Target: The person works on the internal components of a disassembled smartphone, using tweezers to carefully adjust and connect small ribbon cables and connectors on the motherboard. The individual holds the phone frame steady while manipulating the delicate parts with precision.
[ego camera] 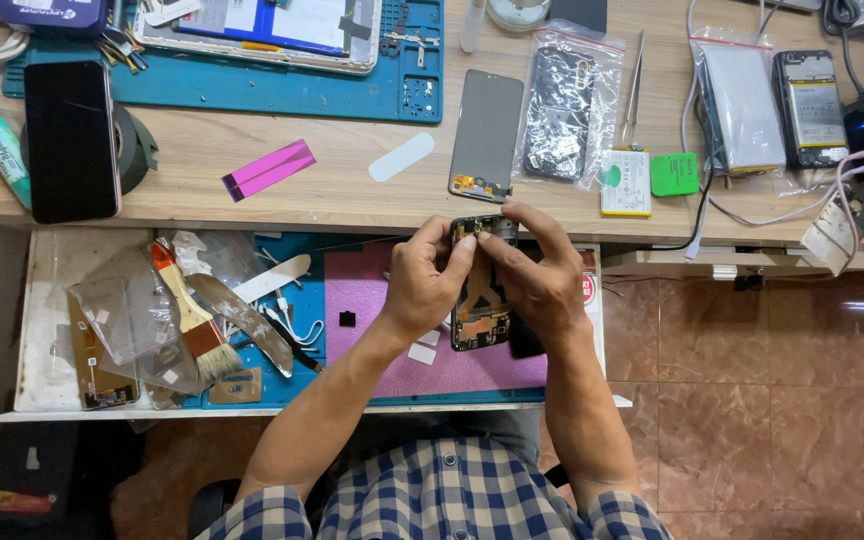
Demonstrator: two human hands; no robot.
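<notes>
Mid-disassembly, by the look of it: opened phone, back cover off and inner boards bare, held up over the pink mat in the pulled-out drawer, just below the bench edge. Left hand curled around the phone's left side, thumb and forefinger pinched at the top corner. Right hand wrapped along the right side, forefinger stretched across the top edge, fingertips pressing near the camera end. Both closed firmly on the phone; no tool visible in either.

Probably working at the upper part of the frame, loosening or seating a small piece there; too small to tell which.

Next move likely calls for a fine, steady grip and a light touch at that top corner, with the phone kept level above the mat so that any loose bit drops there.

Close by: a dark screen panel on the bench just above, tweezers to its right, a brush in the drawer to the left.
</notes>
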